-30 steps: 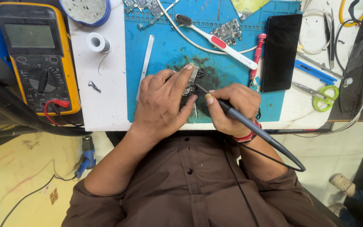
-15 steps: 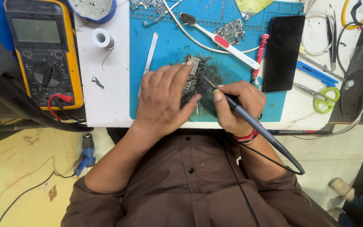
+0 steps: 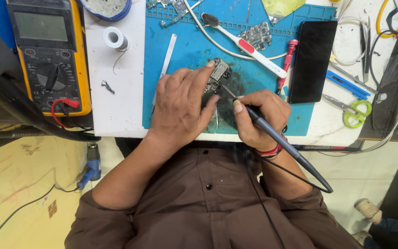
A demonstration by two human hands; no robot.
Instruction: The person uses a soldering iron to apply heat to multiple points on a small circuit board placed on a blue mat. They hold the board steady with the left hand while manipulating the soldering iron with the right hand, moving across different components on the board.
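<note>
My left hand presses a small dark circuit board down on the blue work mat, with fingers and thumb gripping its edges. My right hand holds a dark soldering iron like a pen. Its thin tip touches the board's lower right side. The iron's cable loops back over my brown shirt.
A yellow multimeter with a red lead lies at the left, beside a solder spool. A white toothbrush, a red screwdriver, a black phone, another circuit board, green scissors and tweezers lie to the right.
Both hands stay on the board and the iron. The iron tip has shifted slightly along the board, and the view has shifted a little.
</note>
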